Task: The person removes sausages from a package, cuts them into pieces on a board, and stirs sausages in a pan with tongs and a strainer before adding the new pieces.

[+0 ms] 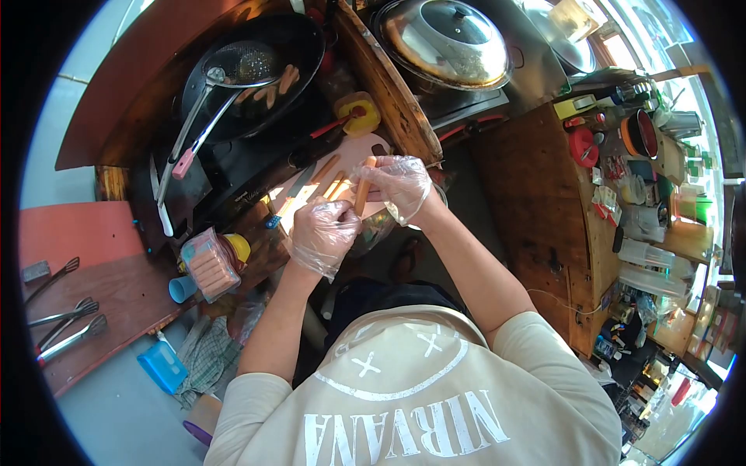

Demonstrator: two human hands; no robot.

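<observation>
Both my hands wear clear plastic gloves. One upright sausage (364, 189) sits between them. My right hand (398, 185) pinches it near the upper end, and my left hand (325, 231) is closed at its lower end. Just beyond, more sausages (326, 168) and a knife (301, 181) lie on a pale pink cutting board (365, 147), partly in bright sunlight. A clear pack of sausages (211, 266) stands to the left of my left hand.
Sausage pieces (268, 93) lie in a black wok (299, 54) under a strainer (241, 64); tongs (190, 151) rest nearby. A yellow tub (368, 113) holds a red-handled brush. A lidded pan (443, 39) stands at the back right. A blue cup (182, 290) is at the left.
</observation>
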